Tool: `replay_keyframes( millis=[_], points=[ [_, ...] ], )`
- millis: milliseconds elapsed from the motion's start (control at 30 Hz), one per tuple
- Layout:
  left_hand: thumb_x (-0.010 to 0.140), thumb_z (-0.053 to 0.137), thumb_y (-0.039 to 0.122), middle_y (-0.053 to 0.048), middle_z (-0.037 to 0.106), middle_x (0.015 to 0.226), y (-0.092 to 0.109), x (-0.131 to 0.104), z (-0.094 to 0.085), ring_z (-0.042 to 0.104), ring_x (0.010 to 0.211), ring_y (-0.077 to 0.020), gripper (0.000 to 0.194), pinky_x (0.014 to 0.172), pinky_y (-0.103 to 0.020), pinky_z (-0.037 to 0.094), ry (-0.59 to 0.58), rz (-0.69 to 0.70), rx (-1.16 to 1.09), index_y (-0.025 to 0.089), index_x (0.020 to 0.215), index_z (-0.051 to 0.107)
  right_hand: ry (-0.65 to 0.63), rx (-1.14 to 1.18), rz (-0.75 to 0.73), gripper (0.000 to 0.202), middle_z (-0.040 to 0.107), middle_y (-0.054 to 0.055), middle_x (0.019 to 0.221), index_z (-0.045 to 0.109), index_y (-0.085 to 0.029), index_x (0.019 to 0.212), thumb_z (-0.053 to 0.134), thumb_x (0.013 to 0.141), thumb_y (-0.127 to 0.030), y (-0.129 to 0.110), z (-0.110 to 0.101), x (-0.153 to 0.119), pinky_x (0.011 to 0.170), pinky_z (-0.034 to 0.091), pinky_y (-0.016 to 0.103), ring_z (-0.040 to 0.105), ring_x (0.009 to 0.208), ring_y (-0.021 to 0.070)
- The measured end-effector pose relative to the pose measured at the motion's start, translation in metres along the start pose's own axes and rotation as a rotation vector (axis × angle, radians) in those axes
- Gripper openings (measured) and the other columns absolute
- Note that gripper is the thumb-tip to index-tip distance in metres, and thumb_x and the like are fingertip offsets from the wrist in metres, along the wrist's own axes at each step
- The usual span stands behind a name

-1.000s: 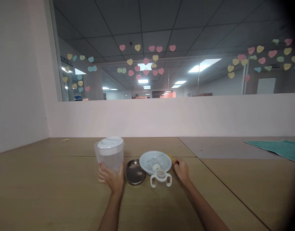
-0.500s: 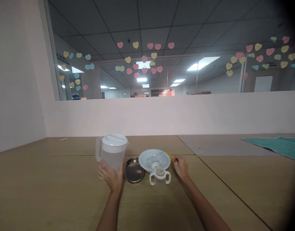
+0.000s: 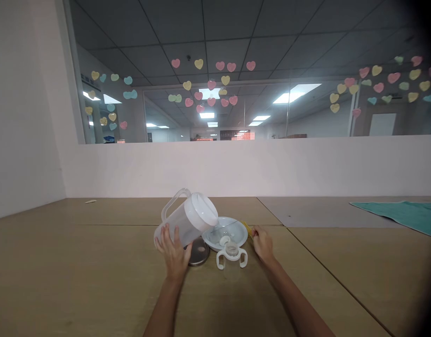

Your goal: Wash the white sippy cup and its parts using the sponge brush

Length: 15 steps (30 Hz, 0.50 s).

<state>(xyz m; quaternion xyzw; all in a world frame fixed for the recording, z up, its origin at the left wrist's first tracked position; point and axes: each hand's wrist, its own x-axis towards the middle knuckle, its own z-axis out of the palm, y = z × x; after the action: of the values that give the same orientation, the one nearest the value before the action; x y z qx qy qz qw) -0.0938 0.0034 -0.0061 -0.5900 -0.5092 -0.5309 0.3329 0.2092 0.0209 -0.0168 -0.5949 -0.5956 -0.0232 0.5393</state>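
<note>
My left hand (image 3: 173,256) is closed around the body of a translucent white pitcher (image 3: 183,221), which tilts to the right with its lidded end at the near left rim of a white bowl (image 3: 244,233). Whether water is flowing out cannot be made out. Beside the bowl, my right hand (image 3: 262,244) grips a thin tool with a yellow handle (image 3: 248,228); its thin shaft reaches over the bowl. Inside the bowl lie a clear piece and a small white cap-like piece (image 3: 224,240). In front stands a clear baby bottle (image 3: 231,250) with two white handles, its mouth uncovered.
A metal dish (image 3: 200,255) sits under the pitcher, partly hidden by my left hand. A green cloth (image 3: 405,214) lies at the far right of the table. Beyond it run a white wall (image 3: 236,171) and a window with heart-shaped notes.
My left hand has tipped the pitcher over to the right, from upright to leaning over the metal dish and bowl edge. My right hand has stayed nearly in place.
</note>
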Motion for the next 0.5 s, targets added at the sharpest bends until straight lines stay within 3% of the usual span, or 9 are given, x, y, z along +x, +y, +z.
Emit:
replay_keyframes(
  millis=[300, 500],
  points=[
    [0.079, 0.057, 0.04, -0.024, 0.027, 0.143, -0.0016, -0.0006, 0.0013, 0.022, 0.134, -0.0362, 0.069, 0.106, -0.059, 0.015, -0.004, -0.043, 0.001, 0.012, 0.135, 0.031, 0.004, -0.018, 0.018, 0.014, 0.054, 0.002, 0.063, 0.044, -0.019, 0.059, 0.031, 0.058, -0.016, -0.0033, -0.0055, -0.0002, 0.057, 0.025, 0.024, 0.046, 0.064, 0.0154],
    [0.079, 0.058, 0.041, -0.025, 0.028, 0.142, -0.0008, 0.0003, -0.0009, 0.023, 0.134, -0.0364, 0.07, 0.106, -0.059, 0.015, -0.007, 0.003, -0.002, 0.011, 0.136, 0.031, 0.017, -0.022, 0.036, 0.015, 0.053, 0.001, 0.062, 0.045, -0.019, 0.06, 0.031, 0.058, -0.016, -0.0021, -0.0058, 0.0007, 0.056, 0.025, 0.024, 0.045, 0.061, 0.0153]
  ],
)
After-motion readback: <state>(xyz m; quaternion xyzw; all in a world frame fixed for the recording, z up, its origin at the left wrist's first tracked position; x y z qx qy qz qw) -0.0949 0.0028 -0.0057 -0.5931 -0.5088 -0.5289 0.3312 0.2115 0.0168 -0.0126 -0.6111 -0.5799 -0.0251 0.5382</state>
